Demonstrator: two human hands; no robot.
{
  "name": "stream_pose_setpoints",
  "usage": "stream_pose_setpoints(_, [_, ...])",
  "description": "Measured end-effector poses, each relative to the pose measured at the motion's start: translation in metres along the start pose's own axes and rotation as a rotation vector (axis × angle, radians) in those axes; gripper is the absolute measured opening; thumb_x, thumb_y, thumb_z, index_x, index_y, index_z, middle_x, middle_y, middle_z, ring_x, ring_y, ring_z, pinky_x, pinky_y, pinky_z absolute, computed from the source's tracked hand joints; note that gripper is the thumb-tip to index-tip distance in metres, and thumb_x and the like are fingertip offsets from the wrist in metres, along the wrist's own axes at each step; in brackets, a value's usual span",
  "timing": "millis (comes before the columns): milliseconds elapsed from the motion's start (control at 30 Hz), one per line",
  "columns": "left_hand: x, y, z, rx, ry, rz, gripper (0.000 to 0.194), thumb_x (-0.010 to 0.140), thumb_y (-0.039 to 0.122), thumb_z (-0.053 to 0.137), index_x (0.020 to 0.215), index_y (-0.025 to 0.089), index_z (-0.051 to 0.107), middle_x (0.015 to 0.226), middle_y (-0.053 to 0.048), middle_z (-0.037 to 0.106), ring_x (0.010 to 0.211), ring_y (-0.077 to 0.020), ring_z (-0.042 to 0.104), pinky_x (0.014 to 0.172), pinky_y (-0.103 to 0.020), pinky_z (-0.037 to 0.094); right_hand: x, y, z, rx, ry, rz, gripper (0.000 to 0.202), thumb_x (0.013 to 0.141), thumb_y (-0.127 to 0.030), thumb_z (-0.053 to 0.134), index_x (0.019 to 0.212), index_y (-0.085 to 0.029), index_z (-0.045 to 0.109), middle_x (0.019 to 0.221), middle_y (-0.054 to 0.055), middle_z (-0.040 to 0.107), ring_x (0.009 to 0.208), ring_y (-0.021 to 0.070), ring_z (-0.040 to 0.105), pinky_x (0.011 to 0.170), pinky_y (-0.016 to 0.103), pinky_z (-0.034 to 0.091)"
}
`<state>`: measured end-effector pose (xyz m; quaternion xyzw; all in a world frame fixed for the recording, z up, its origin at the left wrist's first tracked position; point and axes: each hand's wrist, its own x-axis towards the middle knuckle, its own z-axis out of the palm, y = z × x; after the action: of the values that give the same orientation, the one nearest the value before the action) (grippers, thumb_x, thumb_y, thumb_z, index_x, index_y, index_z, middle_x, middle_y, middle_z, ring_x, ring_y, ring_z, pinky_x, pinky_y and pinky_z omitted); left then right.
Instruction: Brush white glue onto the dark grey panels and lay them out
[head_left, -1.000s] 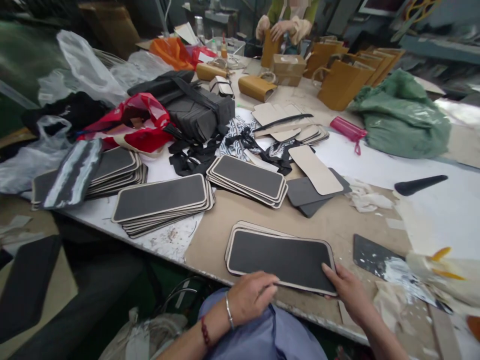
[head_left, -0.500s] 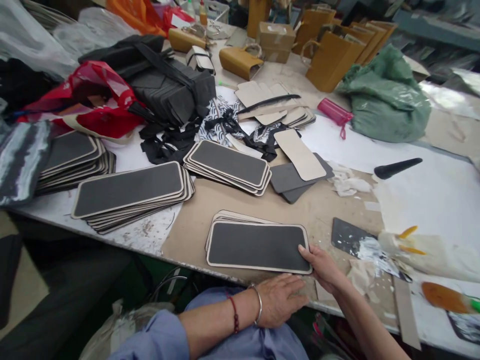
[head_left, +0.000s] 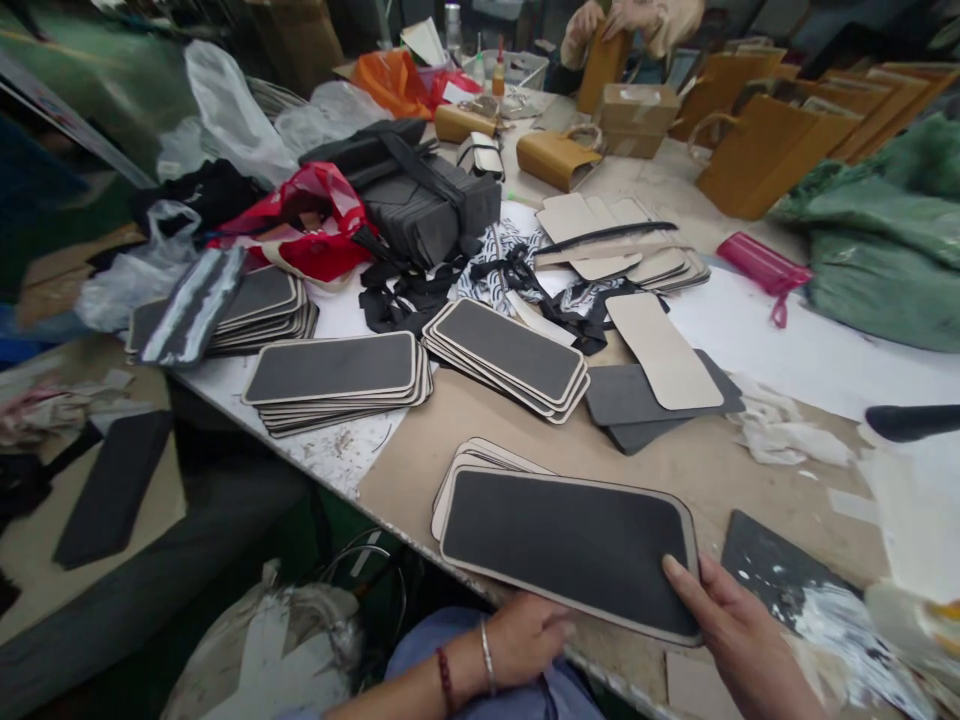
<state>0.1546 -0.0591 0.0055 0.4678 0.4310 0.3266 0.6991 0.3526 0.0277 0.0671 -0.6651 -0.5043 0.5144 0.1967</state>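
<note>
on my feed I've got the right hand (head_left: pixel 739 622) pinching the dark panel (head_left: pixel 562 548) by its right end, lower centre of frame; left hand (head_left: pixel 523 637) half-curled just below, can't tell if it's gripping anything

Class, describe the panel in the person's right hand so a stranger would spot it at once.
On the cluttered worktable, find the brown sheet along its near edge. There the right hand holds one end of a dark panel with a pale border, partly hiding a small pile. Unlike the similar stacked panels farther back, this one has a thumb on its dark face.
</note>
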Motion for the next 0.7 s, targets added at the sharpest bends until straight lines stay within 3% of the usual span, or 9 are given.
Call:
stream_pose_setpoints(100, [-0.026, -0.008, -0.024, -0.569, 0.196, -0.249, 0.033, 0.069, 0.025, 0.060, 0.100, 0.015, 0.061, 0.108, -0.012, 0.063, 0.107, -0.0252, 0.055, 0.098, -0.042, 0.034, -0.005, -0.012, -0.008, 0.189, -0.068, 0.078, 0.044, 0.063, -0.054, 0.063, 0.088, -0.019, 0.066, 0.091, 0.011, 0.068, 0.085, 0.0285, 0.062, 0.076, 0.040, 0.051])
stream_pose_setpoints(167, [-0.041, -0.010, -0.042, -0.866, 0.241, -0.224, 0.042, 0.061, 0.018, 0.066, 0.103, 0.017, 0.058, 0.115, -0.012, 0.059, 0.113, -0.0233, 0.050, 0.103, -0.040, 0.029, -0.007, -0.019, -0.008, 0.277, -0.057, 0.119, 0.045, 0.061, -0.054, 0.065, 0.088, -0.018, 0.066, 0.090, 0.012, 0.068, 0.084, 0.0290, 0.062, 0.073, 0.040, 0.052])
stream_pose_setpoints(267, [-0.048, -0.005, -0.067, -1.106, 0.283, -0.079, 0.032, 0.065, 0.026, 0.063, 0.096, 0.017, 0.060, 0.112, -0.009, 0.061, 0.112, -0.0209, 0.051, 0.105, -0.039, 0.027, -0.011, -0.025, -0.004, 0.328, -0.058, 0.144, 0.044, 0.060, -0.053, 0.067, 0.087, -0.018, 0.066, 0.087, 0.012, 0.068, 0.078, 0.0281, 0.063, 0.067, 0.039, 0.053])
stream_pose_setpoints(367, [-0.041, 0.006, -0.088, -1.168, 0.424, -0.057, 0.034, 0.074, 0.043, 0.055, 0.096, 0.017, 0.060, 0.104, -0.008, 0.065, 0.102, -0.0214, 0.058, 0.098, -0.042, 0.037, -0.016, -0.025, 0.001, 0.314, -0.043, 0.122, 0.040, 0.061, -0.051, 0.067, 0.084, -0.018, 0.066, 0.088, 0.011, 0.068, 0.078, 0.0276, 0.063, 0.065, 0.038, 0.054])
stream_pose_setpoints(433, [-0.034, 0.016, -0.101, -1.143, 0.499, -0.114, 0.038, 0.076, 0.044, 0.054, 0.100, 0.016, 0.059, 0.100, -0.009, 0.067, 0.099, -0.0228, 0.060, 0.093, -0.042, 0.042, -0.018, -0.023, 0.003, 0.301, -0.032, 0.096, 0.039, 0.062, -0.050, 0.067, 0.084, -0.018, 0.066, 0.090, 0.011, 0.068, 0.082, 0.0278, 0.063, 0.068, 0.038, 0.053])
stream_pose_setpoints(567, [-0.028, 0.033, -0.123, -0.996, 0.502, -0.217, 0.036, 0.075, 0.028, 0.062, 0.103, 0.007, 0.058, 0.091, -0.014, 0.069, 0.093, -0.0254, 0.063, 0.087, -0.039, 0.049, -0.021, -0.023, 0.013, 0.204, -0.007, 0.019, 0.036, 0.067, -0.052, 0.061, 0.084, -0.020, 0.066, 0.091, 0.010, 0.067, 0.088, 0.0284, 0.061, 0.078, 0.041, 0.050])
stream_pose_setpoints(700, [-0.033, 0.042, -0.139, -0.797, 0.559, -0.302, 0.034, 0.073, 0.016, 0.063, 0.105, 0.007, 0.057, 0.084, -0.013, 0.070, 0.082, -0.0240, 0.066, 0.077, -0.037, 0.054, -0.022, -0.025, 0.034, -0.007, 0.099, -0.096, 0.037, 0.072, -0.056, 0.050, 0.080, -0.023, 0.065, 0.090, 0.007, 0.067, 0.093, 0.0290, 0.059, 0.082, 0.041, 0.047])
